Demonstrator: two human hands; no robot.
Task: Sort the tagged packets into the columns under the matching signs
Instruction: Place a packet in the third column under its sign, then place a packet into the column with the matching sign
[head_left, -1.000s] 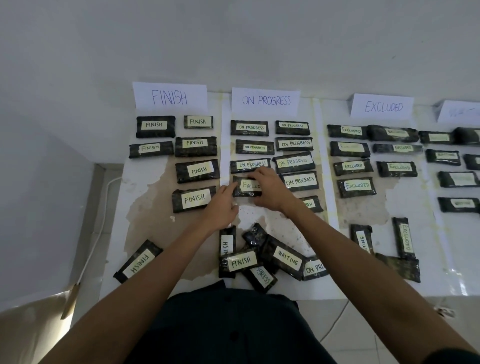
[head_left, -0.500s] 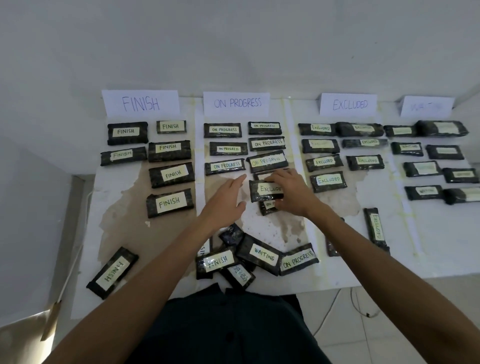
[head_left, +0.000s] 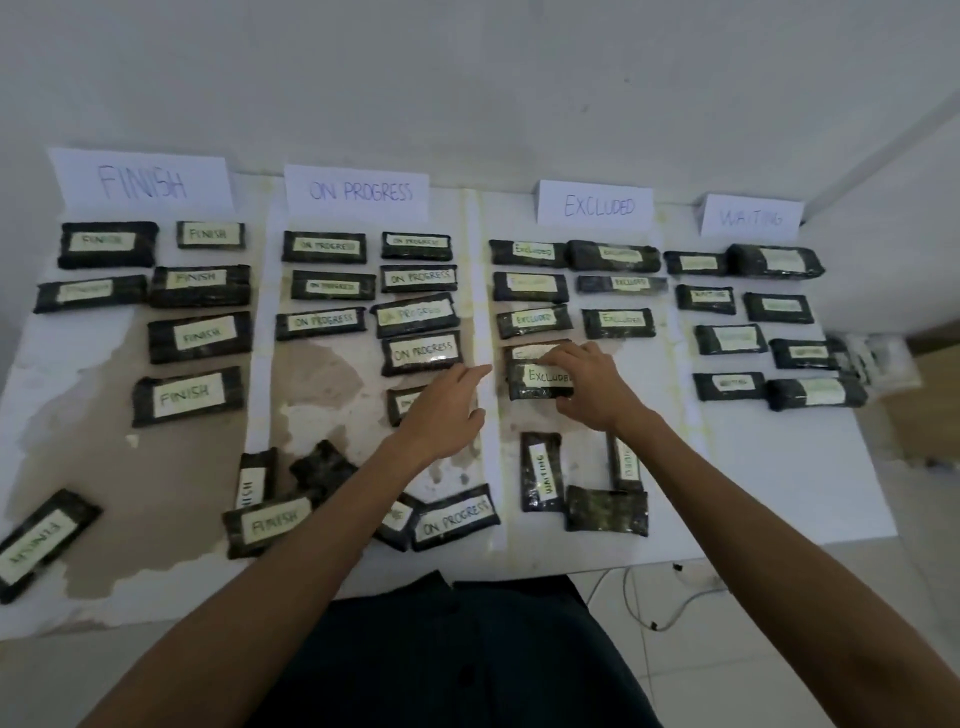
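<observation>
Packets mostly sorted: the columns under the FINISH sign (head_left: 139, 181), ON PROGRESS sign (head_left: 357, 191), EXCLUDED sign (head_left: 595, 206) and WAITING sign (head_left: 751, 217) each hold several rows with matching tags, where the tags read clearly. Left to do, by my count: an unsorted heap (head_left: 332, 499) at the near edge of the worktop (head_left: 779, 467), including FINISH, ON PROGRESS and WAITING tags, plus a stray FINISH packet (head_left: 41, 540) at the far left corner.

Your right hand (head_left: 592, 389) pinches the EXCLUDED packet (head_left: 540, 381), which sits low in the EXCLUDED column, overlapping the row above it. Your left hand (head_left: 441, 410) hovers beside it over the ON PROGRESS column, fingers spread, holding nothing. Both forearms reach forward, roughly parallel, palms down.
</observation>
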